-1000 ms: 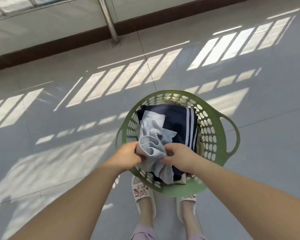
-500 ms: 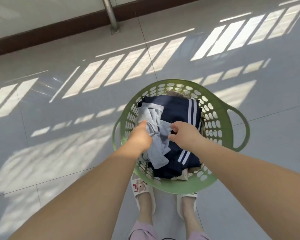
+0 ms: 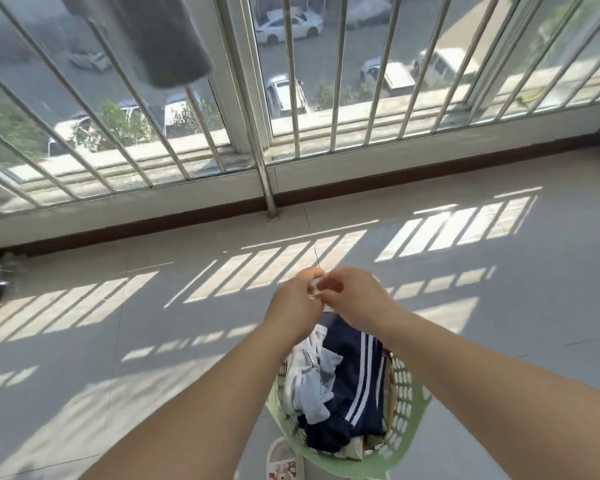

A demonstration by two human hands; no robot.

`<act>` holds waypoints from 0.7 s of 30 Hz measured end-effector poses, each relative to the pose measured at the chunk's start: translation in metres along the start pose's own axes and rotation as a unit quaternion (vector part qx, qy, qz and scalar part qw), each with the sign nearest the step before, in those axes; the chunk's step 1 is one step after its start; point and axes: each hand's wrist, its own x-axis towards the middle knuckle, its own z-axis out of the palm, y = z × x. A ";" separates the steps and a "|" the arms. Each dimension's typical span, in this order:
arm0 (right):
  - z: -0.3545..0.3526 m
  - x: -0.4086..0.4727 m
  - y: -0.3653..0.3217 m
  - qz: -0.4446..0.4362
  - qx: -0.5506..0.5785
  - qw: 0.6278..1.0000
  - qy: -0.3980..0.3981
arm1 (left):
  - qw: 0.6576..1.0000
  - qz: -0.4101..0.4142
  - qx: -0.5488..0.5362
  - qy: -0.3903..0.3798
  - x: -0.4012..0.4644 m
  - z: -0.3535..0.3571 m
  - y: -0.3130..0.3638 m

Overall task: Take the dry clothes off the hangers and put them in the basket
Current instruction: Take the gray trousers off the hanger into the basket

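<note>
Nearest, the green basket (image 3: 407,403) sits at the feet, navy striped trousers (image 3: 357,375) and pale clothes (image 3: 309,379) inside. Above it, left hand (image 3: 297,303) and right hand (image 3: 355,292) meet, fingers curled, seemingly empty. Far up-left beyond the basket hangs a grey garment (image 3: 160,36), likely next, nearer the left hand.

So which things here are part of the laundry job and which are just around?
Job: green basket, navy striped garment, light blue garment, grey garment hanging up, left hand, right hand.
Around: window bars, slipper, parked cars.
</note>
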 end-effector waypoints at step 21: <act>-0.281 -0.226 -0.233 -0.358 0.041 0.921 0.146 | 0.881 0.381 0.035 0.279 -0.223 -0.182 0.296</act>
